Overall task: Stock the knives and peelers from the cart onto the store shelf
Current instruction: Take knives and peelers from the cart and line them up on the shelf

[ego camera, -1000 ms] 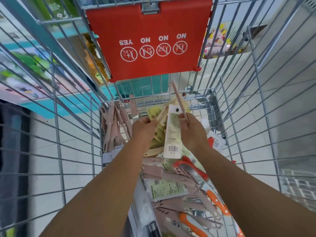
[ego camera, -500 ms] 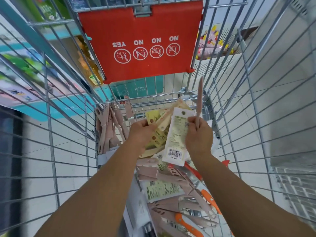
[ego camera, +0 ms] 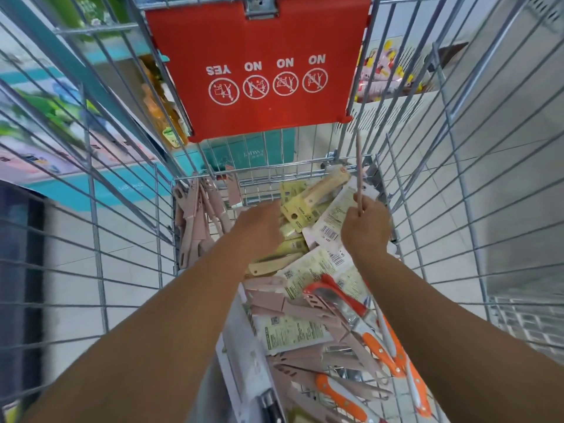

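Knives and peelers fill the wire cart (ego camera: pixel 128 239) under my hands — flat printed cards, matte pink sheaths, glossy orange handles. My right hand (ego camera: pixel 364 228) pinches a thin pink knife (ego camera: pixel 359 172) upright, with a white barcoded card (ego camera: pixel 331 221) touching its left side. My left hand (ego camera: pixel 259 227) reaches into the yellow carded peelers (ego camera: pixel 300 209); I cannot tell its grip. Beyond both hands hangs a smooth red plastic flap (ego camera: pixel 262 71).

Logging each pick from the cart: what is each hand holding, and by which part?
The right hand grips a pink carded knife at its lower end. The left hand reaches into the pile; its grip is hidden.
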A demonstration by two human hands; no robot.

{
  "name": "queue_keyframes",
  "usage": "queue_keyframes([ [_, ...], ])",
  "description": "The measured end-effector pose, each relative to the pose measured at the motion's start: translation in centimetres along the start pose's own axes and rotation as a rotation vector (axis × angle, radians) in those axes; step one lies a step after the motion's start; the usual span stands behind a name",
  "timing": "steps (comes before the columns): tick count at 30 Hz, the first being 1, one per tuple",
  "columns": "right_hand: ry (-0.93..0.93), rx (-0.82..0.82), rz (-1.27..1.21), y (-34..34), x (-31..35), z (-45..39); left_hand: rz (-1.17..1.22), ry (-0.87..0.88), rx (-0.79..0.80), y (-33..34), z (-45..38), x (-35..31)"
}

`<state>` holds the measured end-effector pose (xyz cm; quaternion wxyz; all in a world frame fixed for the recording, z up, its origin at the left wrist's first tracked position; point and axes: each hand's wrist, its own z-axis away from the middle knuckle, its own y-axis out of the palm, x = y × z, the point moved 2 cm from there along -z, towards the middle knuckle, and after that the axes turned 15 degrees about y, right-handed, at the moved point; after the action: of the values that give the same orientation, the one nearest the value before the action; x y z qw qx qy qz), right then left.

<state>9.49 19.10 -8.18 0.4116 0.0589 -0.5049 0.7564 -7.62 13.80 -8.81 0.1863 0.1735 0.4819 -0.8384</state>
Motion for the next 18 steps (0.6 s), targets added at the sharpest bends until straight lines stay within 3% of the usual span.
queue_keyframes([
  [2,-0.051,0.012,0.055,0.2,-0.3,0.5,-0.175,0.045,0.061,1.0,0.7,0.5],
  [5,-0.173,0.064,0.091,0.6,-0.5,1.3,-0.226,0.028,-0.025,1.8,0.7,0.8],
  [12,-0.281,0.128,0.195,0.9,-0.7,3.4,0.153,0.012,-0.174,2.1,0.7,-0.6],
  [15,-0.316,0.214,0.200,1.6,-0.1,4.6,-0.027,-0.027,-0.278,1.5,2.0,0.4],
  [18,-0.335,0.271,0.227,2.4,0.3,5.6,-0.267,-0.064,-0.104,1.5,3.4,2.7],
])
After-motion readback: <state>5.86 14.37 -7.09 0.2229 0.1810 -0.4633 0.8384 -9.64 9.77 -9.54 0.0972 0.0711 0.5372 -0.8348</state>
